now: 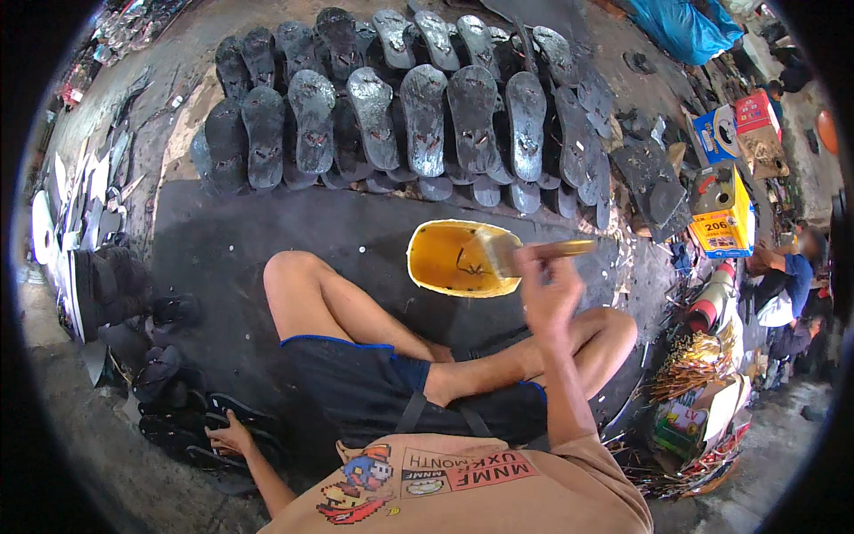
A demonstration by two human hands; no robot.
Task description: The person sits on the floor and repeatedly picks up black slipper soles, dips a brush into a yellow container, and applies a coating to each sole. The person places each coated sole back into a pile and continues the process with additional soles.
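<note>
My right hand (pixel 549 289) is closed around the wooden handle of a paintbrush (pixel 505 256). Its bristles are over the amber liquid in a cut-open yellow container (pixel 414 278), on the black sheet in front of my crossed legs. Whether the bristle tips touch the liquid I cannot tell. Out to the lower left, my left hand (pixel 231 436) has its fingers around the edge of a black sandal (pixel 238 415) at a dark pile of footwear. Beyond the container, rows of dark sandal soles (pixel 423 120) lie side by side, some with a wet shine.
Stacked black pieces (pixel 111 289) stand at the left. To the right are a yellow box (pixel 722 214), a blue box (pixel 714 135) and a bundle of thin sticks (pixel 694 365). Another person (pixel 796 276) sits at the far right. A blue plastic sheet (pixel 685 27) lies at the back.
</note>
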